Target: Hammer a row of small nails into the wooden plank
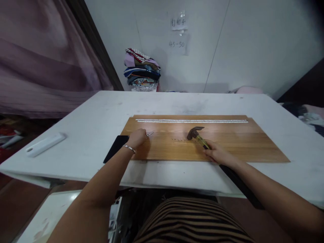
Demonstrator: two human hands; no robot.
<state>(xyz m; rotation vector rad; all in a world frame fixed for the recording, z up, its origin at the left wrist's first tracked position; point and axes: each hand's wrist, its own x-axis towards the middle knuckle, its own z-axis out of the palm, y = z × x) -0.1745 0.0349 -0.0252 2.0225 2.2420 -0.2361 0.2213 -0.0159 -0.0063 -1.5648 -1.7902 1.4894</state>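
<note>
My right hand (214,152) is wrapped round the yellow and black handle of a claw hammer (195,132). The hammer's rusty head is over the middle of a wooden board (235,141). Just left of the head, a row of small pale nail-like heads (178,139) shows on the wood. Over the board's left part, my left hand (138,137) is closed on a thin metal piece (150,134), too small to tell its kind. Two long white strips (189,120) lie along the board's far edge.
A black flat object like a phone (115,148) lies beside my left wrist. The white table (83,128) carries a white plastic handle-shaped object (45,144) at left. Folded cloths (143,72) are stacked by the wall, and a pink curtain (50,60) hangs at left.
</note>
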